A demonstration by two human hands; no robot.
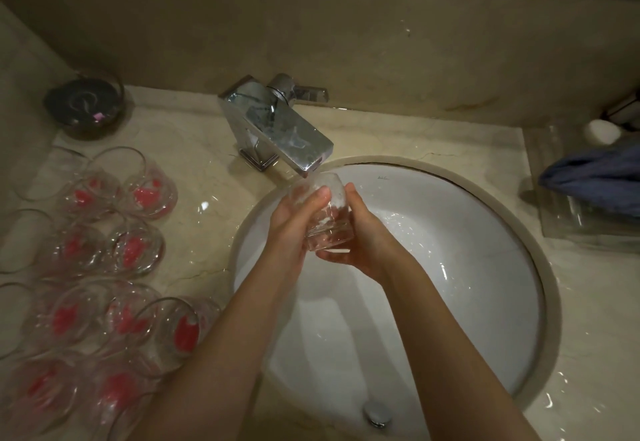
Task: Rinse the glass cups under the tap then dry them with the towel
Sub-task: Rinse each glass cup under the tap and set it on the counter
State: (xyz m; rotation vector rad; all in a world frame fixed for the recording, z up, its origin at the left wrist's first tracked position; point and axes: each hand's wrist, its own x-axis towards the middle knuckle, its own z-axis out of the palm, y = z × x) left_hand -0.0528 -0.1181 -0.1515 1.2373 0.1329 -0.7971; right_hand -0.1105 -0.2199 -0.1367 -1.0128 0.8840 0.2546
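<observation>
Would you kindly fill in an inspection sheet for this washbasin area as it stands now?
Surface: beige marble counter, glossy, around a white round basin.
Job's things: clear glass cup held over the basin, right under the chrome tap spout; many glass cups with red prints grouped on the counter left of the basin; blue towel lying on a clear tray at the right.
Clutter: dark round dish at the back left; small white object behind the towel.
Hands: left hand and right hand both grip the cup.
Cables: nothing seen.
Surroundings: beige wall behind; chrome drain plug in the basin.
</observation>
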